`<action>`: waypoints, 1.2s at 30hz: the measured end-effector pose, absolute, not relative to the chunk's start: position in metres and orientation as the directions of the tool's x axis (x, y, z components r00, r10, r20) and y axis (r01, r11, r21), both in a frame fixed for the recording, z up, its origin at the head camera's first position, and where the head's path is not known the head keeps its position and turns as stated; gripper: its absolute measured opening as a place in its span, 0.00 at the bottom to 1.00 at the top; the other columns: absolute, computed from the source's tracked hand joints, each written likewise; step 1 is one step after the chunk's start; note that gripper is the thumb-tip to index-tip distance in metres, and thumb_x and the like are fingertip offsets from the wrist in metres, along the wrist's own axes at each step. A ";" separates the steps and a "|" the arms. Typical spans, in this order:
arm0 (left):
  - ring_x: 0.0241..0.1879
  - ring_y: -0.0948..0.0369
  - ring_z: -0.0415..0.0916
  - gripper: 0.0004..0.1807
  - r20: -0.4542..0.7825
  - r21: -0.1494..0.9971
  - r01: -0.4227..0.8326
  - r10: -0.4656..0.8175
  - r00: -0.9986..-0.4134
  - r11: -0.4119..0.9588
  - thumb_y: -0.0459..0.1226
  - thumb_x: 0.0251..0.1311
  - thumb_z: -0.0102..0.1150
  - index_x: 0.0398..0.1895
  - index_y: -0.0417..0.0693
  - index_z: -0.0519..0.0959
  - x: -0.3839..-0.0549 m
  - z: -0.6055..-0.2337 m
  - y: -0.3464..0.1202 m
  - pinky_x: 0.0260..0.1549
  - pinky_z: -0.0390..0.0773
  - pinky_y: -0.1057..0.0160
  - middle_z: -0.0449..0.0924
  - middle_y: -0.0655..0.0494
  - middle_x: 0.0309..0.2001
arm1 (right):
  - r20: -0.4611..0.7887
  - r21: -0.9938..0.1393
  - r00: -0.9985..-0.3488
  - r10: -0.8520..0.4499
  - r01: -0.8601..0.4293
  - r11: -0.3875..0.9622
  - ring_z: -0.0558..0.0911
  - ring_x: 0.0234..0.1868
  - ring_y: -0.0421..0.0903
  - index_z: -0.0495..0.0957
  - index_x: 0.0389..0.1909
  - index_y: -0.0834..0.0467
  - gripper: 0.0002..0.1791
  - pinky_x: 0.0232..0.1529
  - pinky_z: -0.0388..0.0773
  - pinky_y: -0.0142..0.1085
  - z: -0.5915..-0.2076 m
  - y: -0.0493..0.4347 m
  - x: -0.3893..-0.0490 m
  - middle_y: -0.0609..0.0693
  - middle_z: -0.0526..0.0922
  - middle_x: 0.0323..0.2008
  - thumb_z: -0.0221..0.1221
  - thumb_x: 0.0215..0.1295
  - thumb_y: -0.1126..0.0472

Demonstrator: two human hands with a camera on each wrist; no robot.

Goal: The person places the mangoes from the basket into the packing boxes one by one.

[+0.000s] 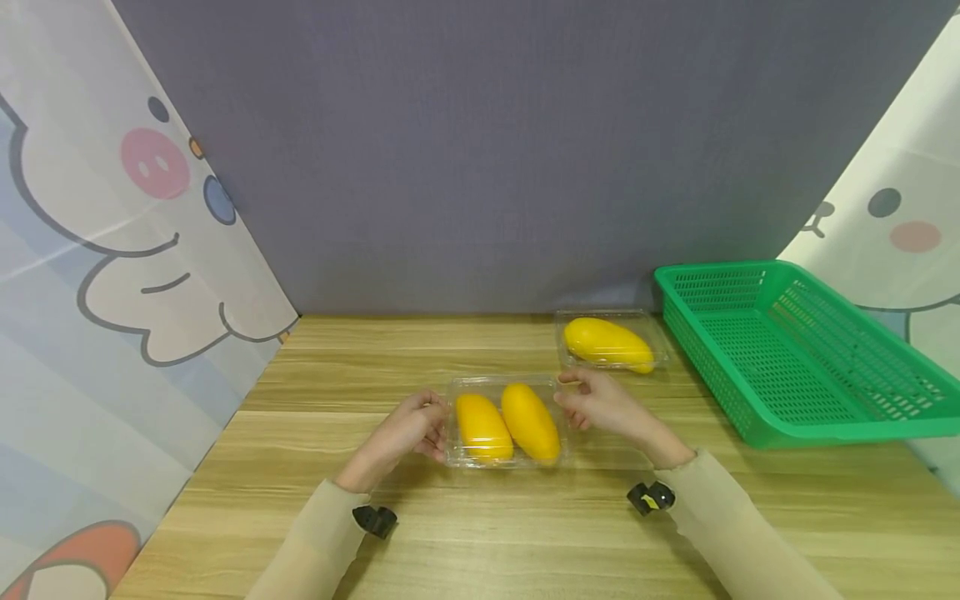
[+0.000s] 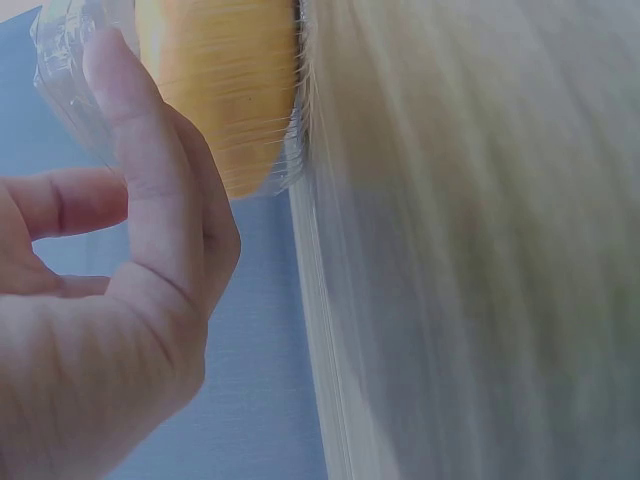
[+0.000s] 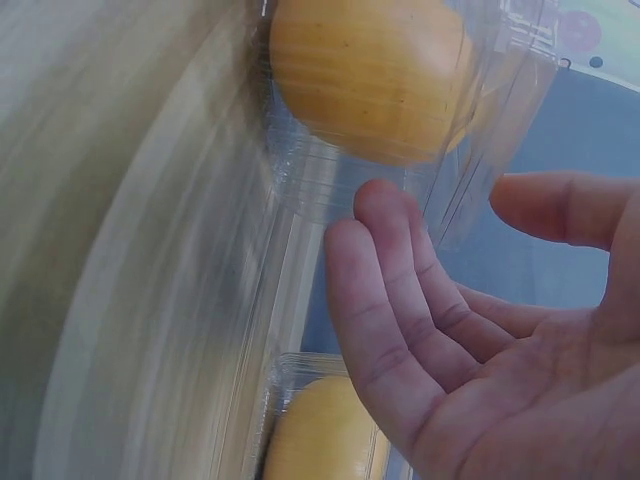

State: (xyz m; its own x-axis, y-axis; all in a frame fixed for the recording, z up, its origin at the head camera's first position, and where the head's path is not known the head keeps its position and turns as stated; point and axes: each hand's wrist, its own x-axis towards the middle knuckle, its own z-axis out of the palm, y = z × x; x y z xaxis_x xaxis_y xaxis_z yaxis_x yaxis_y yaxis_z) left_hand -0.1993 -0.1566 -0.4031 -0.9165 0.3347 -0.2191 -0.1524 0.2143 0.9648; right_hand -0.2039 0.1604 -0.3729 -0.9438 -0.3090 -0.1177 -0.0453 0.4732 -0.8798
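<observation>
A clear plastic clamshell box (image 1: 498,383) with two yellow mangoes (image 1: 483,429) inside lies flat on the wooden table. At its left end is my left hand (image 1: 405,429); in the left wrist view an outstretched finger (image 2: 150,180) overlaps the plastic side. My right hand (image 1: 600,408) is beside the opposite end, its fingers (image 3: 365,310) gently bent and the thumb apart from them. Nothing sits between that thumb and those fingers. Just behind the right hand is a second clear box (image 1: 660,354) with a yellow mango (image 1: 607,342) in it.
A green perforated plastic basket (image 1: 708,375) stands on the right side of the table (image 1: 510,533), near the second box. Behind the table rises a grey panel (image 1: 465,167). Cartoon-printed sheets (image 1: 67,250) hang at both sides.
</observation>
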 end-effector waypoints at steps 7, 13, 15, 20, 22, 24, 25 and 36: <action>0.24 0.58 0.74 0.13 -0.219 0.965 -0.152 0.336 -0.916 0.214 0.36 0.76 0.45 0.50 0.31 0.67 -0.198 -0.402 -0.157 0.28 0.86 0.59 0.70 0.49 0.29 | -0.110 -0.874 -0.932 -0.347 -0.076 0.480 0.79 0.28 0.48 0.60 0.69 0.78 0.34 0.32 0.85 0.42 -0.372 0.163 -0.203 0.59 0.80 0.30 0.59 0.71 0.62; 0.23 0.58 0.73 0.13 -0.218 0.965 -0.149 0.343 -0.914 0.214 0.36 0.76 0.44 0.51 0.31 0.66 -0.198 -0.401 -0.157 0.28 0.86 0.59 0.71 0.49 0.27 | -0.134 -0.870 -0.915 -0.380 -0.075 0.488 0.78 0.27 0.48 0.57 0.71 0.78 0.40 0.32 0.83 0.40 -0.369 0.167 -0.197 0.56 0.79 0.27 0.62 0.68 0.61; 0.22 0.58 0.73 0.13 -0.221 0.965 -0.153 0.344 -0.913 0.214 0.36 0.76 0.44 0.51 0.31 0.66 -0.198 -0.402 -0.156 0.27 0.86 0.60 0.71 0.49 0.27 | -0.160 -0.868 -0.908 -0.386 -0.057 0.492 0.79 0.28 0.48 0.56 0.72 0.78 0.41 0.33 0.84 0.40 -0.367 0.167 -0.194 0.56 0.80 0.27 0.63 0.67 0.60; 0.23 0.58 0.74 0.14 -0.218 0.965 -0.148 0.350 -0.911 0.214 0.36 0.76 0.44 0.52 0.31 0.66 -0.198 -0.401 -0.157 0.27 0.86 0.60 0.71 0.49 0.28 | -0.203 -0.870 -0.892 -0.404 -0.025 0.493 0.80 0.30 0.48 0.56 0.72 0.78 0.43 0.36 0.84 0.41 -0.366 0.167 -0.188 0.55 0.81 0.29 0.63 0.66 0.58; 0.24 0.58 0.74 0.15 -0.214 0.966 -0.143 0.352 -0.911 0.215 0.36 0.76 0.44 0.53 0.30 0.65 -0.198 -0.401 -0.157 0.28 0.86 0.60 0.71 0.49 0.28 | -0.206 -0.874 -0.887 -0.414 -0.023 0.485 0.80 0.30 0.48 0.55 0.72 0.79 0.43 0.35 0.84 0.41 -0.366 0.167 -0.186 0.55 0.81 0.30 0.63 0.66 0.58; 0.24 0.58 0.73 0.16 -0.213 0.966 -0.143 0.350 -0.912 0.215 0.37 0.76 0.44 0.54 0.30 0.65 -0.197 -0.400 -0.157 0.28 0.86 0.59 0.71 0.49 0.28 | -0.203 -0.881 -0.881 -0.427 -0.026 0.472 0.81 0.30 0.49 0.53 0.72 0.79 0.44 0.35 0.84 0.41 -0.367 0.167 -0.185 0.55 0.81 0.30 0.63 0.66 0.59; 0.24 0.58 0.73 0.16 -0.212 0.966 -0.143 0.349 -0.913 0.214 0.37 0.76 0.44 0.54 0.30 0.65 -0.197 -0.400 -0.157 0.28 0.86 0.59 0.71 0.49 0.28 | -0.203 -0.882 -0.878 -0.432 -0.027 0.471 0.81 0.29 0.49 0.53 0.72 0.79 0.44 0.34 0.84 0.41 -0.368 0.168 -0.185 0.55 0.81 0.30 0.63 0.66 0.59; 0.23 0.58 0.72 0.12 -0.215 0.968 -0.154 0.344 -0.914 0.196 0.35 0.75 0.44 0.50 0.31 0.67 -0.198 -0.402 -0.156 0.26 0.85 0.59 0.71 0.50 0.27 | -0.227 -0.929 -0.829 -0.512 0.025 0.370 0.83 0.30 0.51 0.42 0.76 0.76 0.51 0.36 0.86 0.44 -0.371 0.174 -0.180 0.57 0.84 0.31 0.63 0.65 0.60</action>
